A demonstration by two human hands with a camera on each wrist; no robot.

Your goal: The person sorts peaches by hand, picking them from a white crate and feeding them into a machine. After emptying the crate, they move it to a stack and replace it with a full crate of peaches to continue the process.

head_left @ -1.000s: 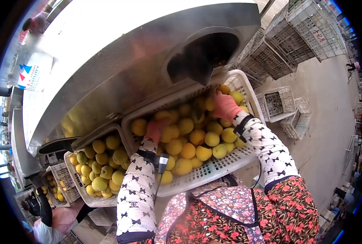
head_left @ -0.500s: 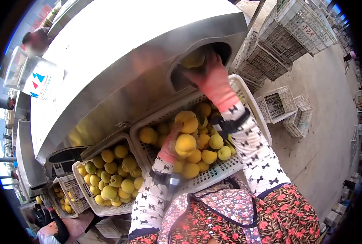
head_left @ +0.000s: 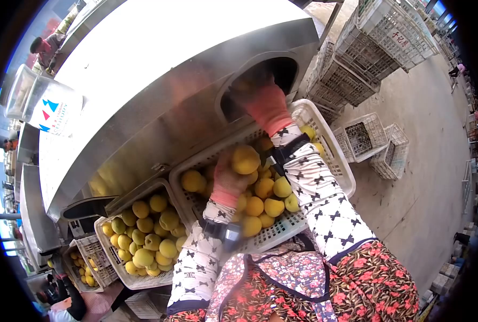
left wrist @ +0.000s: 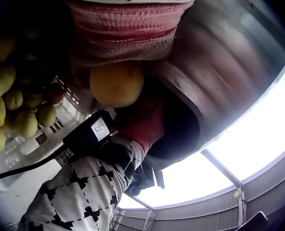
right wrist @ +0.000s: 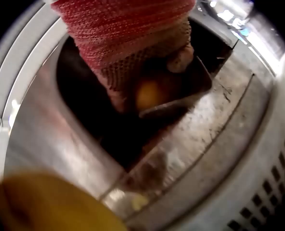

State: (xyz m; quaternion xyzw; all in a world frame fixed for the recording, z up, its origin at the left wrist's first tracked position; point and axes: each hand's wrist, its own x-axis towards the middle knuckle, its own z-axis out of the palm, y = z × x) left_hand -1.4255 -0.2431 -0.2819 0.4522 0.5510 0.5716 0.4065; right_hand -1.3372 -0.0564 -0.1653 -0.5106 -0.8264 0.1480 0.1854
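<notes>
My left hand [head_left: 229, 176], in a pink knit glove, grips a yellow peach [head_left: 245, 159] above the white crate [head_left: 342, 161] of peaches. In the left wrist view that held peach [left wrist: 116, 83] shows just below the glove [left wrist: 128, 36]. My right hand [head_left: 263, 104], gloved the same, reaches into the dark opening [head_left: 290, 68] in the metal machine. Deep in that opening, the right wrist view shows the right hand's fingers [right wrist: 116, 89] and thumb around another yellow peach [right wrist: 149, 94], beside a thin metal lip [right wrist: 173, 105]. Shadow hides part of this peach.
A second crate of greenish-yellow peaches [head_left: 152, 241] stands to the left, with a smaller crate [head_left: 96, 257] beyond it. Stacked crates [head_left: 351, 70] rise at the right, and two more crates [head_left: 359, 137] lie on the floor. A plastic bottle [head_left: 45, 102] stands on the machine.
From among the peaches, the right hand has moved up and into the machine's opening with a peach. The left hand has lifted a peach and shifted right, toward the opening.
</notes>
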